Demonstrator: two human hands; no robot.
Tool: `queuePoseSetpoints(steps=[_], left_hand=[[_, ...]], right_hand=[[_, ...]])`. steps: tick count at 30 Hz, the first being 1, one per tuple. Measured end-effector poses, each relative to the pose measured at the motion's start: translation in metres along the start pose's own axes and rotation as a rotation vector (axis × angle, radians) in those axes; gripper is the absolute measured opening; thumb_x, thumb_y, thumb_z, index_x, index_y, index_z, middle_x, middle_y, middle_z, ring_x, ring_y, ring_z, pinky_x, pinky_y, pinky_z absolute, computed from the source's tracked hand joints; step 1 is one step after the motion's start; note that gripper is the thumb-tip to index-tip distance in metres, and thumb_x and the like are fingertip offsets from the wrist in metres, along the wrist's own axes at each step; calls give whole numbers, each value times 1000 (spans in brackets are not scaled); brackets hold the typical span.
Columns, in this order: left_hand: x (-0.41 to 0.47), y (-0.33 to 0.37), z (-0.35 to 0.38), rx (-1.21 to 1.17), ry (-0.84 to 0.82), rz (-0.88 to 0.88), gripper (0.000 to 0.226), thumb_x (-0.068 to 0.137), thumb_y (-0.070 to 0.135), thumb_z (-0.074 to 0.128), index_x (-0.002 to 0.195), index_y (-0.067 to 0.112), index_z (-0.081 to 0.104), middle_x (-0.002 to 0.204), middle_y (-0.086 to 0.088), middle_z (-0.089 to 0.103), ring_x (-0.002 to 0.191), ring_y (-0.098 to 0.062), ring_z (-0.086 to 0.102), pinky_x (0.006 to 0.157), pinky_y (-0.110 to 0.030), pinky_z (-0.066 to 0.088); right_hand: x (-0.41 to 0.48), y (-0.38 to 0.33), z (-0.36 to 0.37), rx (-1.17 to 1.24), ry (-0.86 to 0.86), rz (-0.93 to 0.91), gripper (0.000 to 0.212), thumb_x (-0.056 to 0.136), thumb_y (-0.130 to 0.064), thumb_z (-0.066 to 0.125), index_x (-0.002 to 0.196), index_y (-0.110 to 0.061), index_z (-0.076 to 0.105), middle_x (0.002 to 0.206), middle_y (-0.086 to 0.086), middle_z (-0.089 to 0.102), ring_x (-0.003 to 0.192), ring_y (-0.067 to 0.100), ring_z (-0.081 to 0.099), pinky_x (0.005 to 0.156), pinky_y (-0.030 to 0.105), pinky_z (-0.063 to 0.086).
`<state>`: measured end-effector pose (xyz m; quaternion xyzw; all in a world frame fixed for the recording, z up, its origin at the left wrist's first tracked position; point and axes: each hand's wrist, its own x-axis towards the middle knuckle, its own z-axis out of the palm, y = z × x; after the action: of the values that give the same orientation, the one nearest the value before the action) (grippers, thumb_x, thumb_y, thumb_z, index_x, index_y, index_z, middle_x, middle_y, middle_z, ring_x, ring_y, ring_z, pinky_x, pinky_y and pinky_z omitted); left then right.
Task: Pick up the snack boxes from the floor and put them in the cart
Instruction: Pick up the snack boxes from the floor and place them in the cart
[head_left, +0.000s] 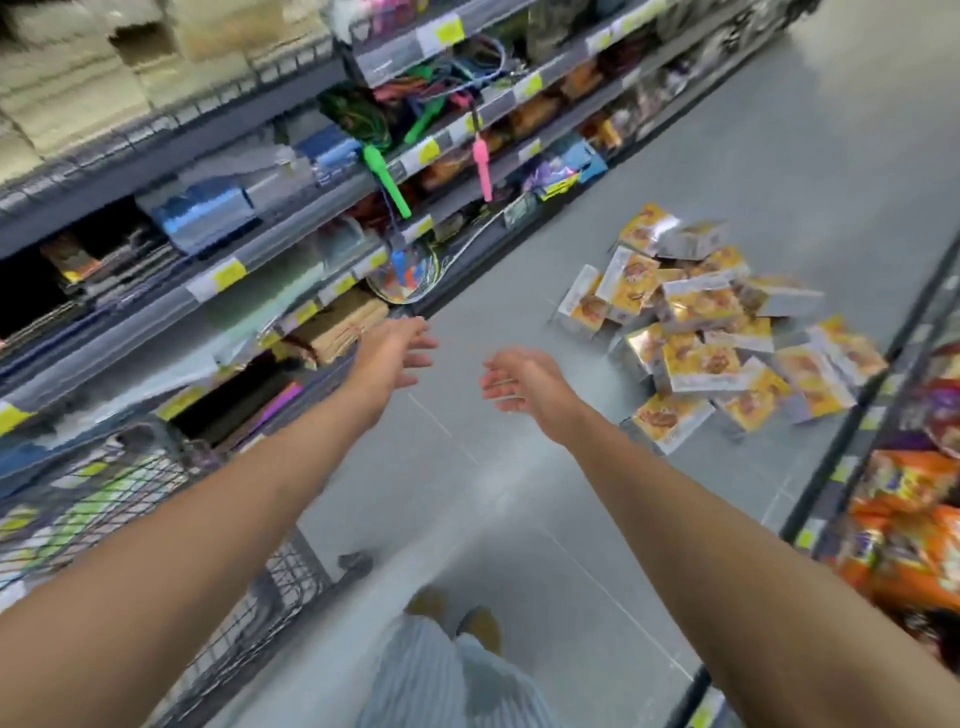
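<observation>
A heap of several yellow and white snack boxes (711, 332) lies on the grey floor at the right, beside the right-hand shelf. My left hand (397, 348) and my right hand (514, 376) are stretched out in front of me above the floor, fingers loose and spread, holding nothing. Both hands are well to the left of the heap and apart from it. The wire mesh cart (156, 514) stands at the lower left, partly under my left forearm; several flat packets show through its mesh.
Shelves (249, 270) with price tags, skipping ropes and packets line the left side of the aisle. A dark rack (857, 441) of orange snack bags stands at the right. Grey floor (519, 519) runs between them, with my feet at the bottom.
</observation>
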<state>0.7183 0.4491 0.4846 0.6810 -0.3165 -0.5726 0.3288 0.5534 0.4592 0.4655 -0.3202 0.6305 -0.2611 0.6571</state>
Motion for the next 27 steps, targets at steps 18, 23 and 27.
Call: queuePoseSetpoints(steps=[18, 23, 27], left_hand=[[140, 100, 314, 317, -531, -34, 19, 95, 35, 48, 109, 24, 54, 118, 1, 62, 100, -16, 59, 87, -33, 42], [194, 101, 396, 461, -599, -87, 14, 94, 35, 51, 105, 27, 50, 117, 2, 54, 107, -16, 52, 93, -36, 40], [223, 86, 455, 522, -655, -119, 20, 93, 35, 52, 110, 24, 48, 113, 0, 50, 106, -17, 49, 87, -33, 40]], right_hand=[[107, -23, -275, 264, 370, 86, 10, 94, -20, 54, 89, -14, 61, 81, 5, 66, 72, 18, 63, 62, 26, 46], [154, -18, -340, 393, 517, 126, 8, 93, -18, 55, 91, -13, 61, 79, 5, 66, 71, 19, 63, 64, 28, 46], [175, 1, -383, 481, 579, 163, 6, 94, -15, 55, 91, -11, 58, 77, 6, 64, 65, 18, 60, 49, 21, 47]])
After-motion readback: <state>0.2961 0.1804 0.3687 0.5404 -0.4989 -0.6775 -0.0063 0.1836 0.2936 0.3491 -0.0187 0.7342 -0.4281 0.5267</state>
